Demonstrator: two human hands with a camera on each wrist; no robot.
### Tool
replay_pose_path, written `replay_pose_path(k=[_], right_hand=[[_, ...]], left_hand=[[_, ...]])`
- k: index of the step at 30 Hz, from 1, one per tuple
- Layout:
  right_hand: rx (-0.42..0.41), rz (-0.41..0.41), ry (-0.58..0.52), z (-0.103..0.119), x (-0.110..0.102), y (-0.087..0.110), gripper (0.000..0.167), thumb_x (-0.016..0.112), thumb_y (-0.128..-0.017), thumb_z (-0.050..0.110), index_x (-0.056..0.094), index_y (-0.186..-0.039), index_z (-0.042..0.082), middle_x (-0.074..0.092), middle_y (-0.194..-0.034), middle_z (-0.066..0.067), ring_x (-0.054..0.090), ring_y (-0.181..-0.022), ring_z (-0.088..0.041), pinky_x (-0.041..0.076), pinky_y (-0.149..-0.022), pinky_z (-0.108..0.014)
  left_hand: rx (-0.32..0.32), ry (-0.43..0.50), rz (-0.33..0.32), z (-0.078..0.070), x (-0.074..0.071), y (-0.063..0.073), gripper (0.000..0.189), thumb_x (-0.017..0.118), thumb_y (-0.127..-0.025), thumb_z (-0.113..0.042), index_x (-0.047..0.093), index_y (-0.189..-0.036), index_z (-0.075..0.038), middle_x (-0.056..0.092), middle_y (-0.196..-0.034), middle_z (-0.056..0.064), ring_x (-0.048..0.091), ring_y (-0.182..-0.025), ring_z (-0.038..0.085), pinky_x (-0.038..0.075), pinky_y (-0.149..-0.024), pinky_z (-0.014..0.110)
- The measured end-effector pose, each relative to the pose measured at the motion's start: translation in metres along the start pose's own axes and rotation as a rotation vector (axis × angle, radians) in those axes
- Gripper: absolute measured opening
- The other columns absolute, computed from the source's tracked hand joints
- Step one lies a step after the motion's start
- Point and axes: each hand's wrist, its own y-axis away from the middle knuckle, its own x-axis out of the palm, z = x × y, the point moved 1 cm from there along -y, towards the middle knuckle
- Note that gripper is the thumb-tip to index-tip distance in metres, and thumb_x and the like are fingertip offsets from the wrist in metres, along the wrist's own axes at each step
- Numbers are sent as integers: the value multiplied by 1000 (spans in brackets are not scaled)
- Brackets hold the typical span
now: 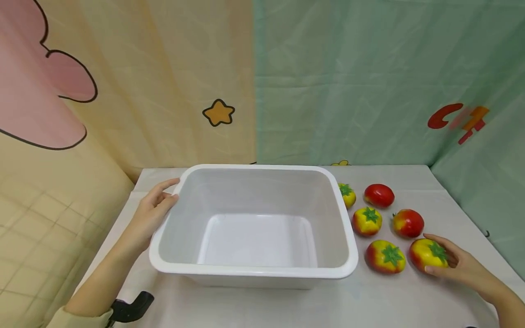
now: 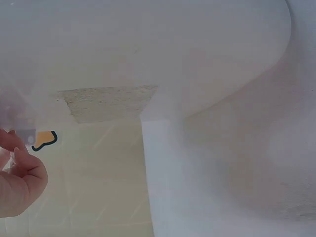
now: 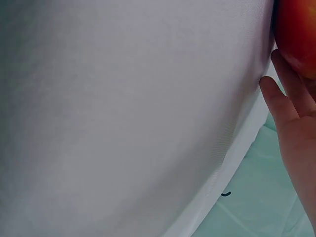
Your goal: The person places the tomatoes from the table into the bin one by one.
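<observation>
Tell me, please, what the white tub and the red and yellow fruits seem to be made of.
The white tub is likely plastic, smooth and slightly glossy: it has rounded corners, an even colour and a soft sheen inside.

The fruits seem imitation, perhaps plastic or coated foam, with glossy skins showing highlights and vivid green, star-shaped tops; I cannot tell which.

Your tub [image 1: 258,239] looks like smooth, rigid plastic with a soft gloss. The fruits [image 1: 379,196] look hard and polished, glossy enough to throw bright highlights, much like painted plastic. Beneath them you have a matt cloth [image 1: 361,305], finely textured in your right wrist view. The curtain [image 1: 369,91] is creased cloth with a faint sheen. Your sleeve [image 1: 79,320] is matt fabric; the black mount [image 1: 131,310] beside it resembles shiny plastic. Your left wrist view shows a grainy, rough-looking patch [image 2: 108,104], material unclear.
</observation>
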Motion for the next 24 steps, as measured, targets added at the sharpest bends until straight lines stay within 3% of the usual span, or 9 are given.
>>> replay_pose_path(k=[3, 5, 7, 10, 18, 24], right_hand=[[-4, -1, -10, 0, 0, -1, 73, 63, -88, 26, 22, -144, 5, 26, -138, -24, 27, -91, 18, 42, -94, -41], [5, 0, 1, 0, -1, -2, 73, 63, -88, 28, 22, -145, 6, 26, -137, -24, 33, -102, 8, 42, -95, -42], [9, 10, -7, 1, -1, -2, 75, 63, -88, 28, 20, -145, 3, 23, -140, -29, 35, -113, -14, 34, -92, -63], [20, 22, 5, 4, -4, -3, 77, 62, -89, 30, 18, -144, -1, 20, -140, -34, 27, -114, -44, 29, -85, -71], [0, 30, 55, 24, -16, -7, 78, 63, -88, 31, 19, -142, -5, 22, -138, -35, 28, -113, -50, 36, -80, -71], [-61, 6, 86, 44, -29, -11, 77, 64, -88, 27, 20, -142, -5, 25, -136, -34, 32, -110, -48, 39, -79, -68]], left_hand=[[-9, 12, 5, 0, 1, 0, 46, 46, -97, -18, 36, -140, -7, 52, -84, -2, 57, -71, 8, 53, -60, 28], [-12, 20, 12, -1, 1, 1, 45, 46, -98, -19, 35, -141, -8, 53, -83, -2, 58, -71, 8, 53, -60, 29], [-11, 31, 23, -1, 2, 2, 46, 45, -98, -20, 34, -141, -8, 55, -83, -1, 59, -71, 10, 54, -60, 31], [-8, 40, 37, 0, 2, 2, 46, 45, -98, -22, 33, -141, -9, 59, -83, -1, 61, -72, 12, 54, -61, 33], [-32, 34, 51, 2, 2, 2, 48, 45, -98, -25, 32, -143, -13, 62, -98, 13, 65, -76, 16, 55, -62, 37], [-26, 43, 48, 2, 3, 2, 48, 45, -98, -25, 32, -143, -13, 62, -96, 11, 65, -75, 16, 55, -61, 37]])
